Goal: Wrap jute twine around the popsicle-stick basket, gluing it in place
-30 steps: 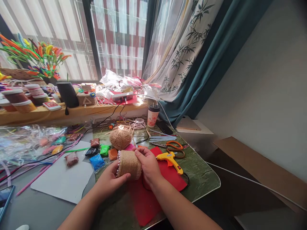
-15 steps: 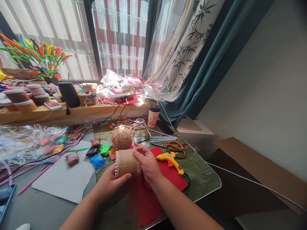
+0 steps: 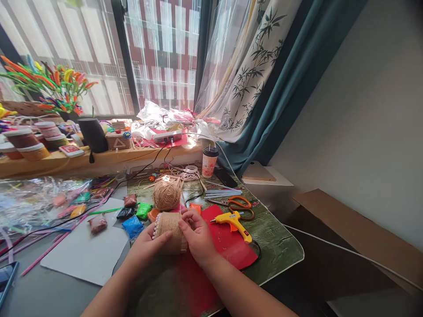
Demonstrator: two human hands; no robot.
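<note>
A cylinder wound with jute twine (image 3: pixel 170 224) lies tilted on its side between my hands, a row of white pearl beads (image 3: pixel 156 223) round its left rim. My left hand (image 3: pixel 144 245) grips it at the beaded end, thumb along the near side. My right hand (image 3: pixel 197 237) is closed at the right part of the winding, thumb and forefinger pinching the strand of twine (image 3: pixel 180 207) at the top. Just behind is the ball of twine (image 3: pixel 166 195). The cylinder's underside and my left fingertips are hidden.
Right of my hands, a yellow glue gun (image 3: pixel 234 222) rests on red sheet (image 3: pixel 228 246), with orange-handled scissors (image 3: pixel 240 206) and glue sticks (image 3: pixel 223 193) beyond. Behind stands a paper cup (image 3: pixel 209 163). Clay packets (image 3: pixel 132 226) and white card (image 3: pixel 89 251) lie left.
The cylinder has turned and tipped slightly in my hands. My right hand has shifted from its right end to the top of the winding, fingers now pinched at the twine.
</note>
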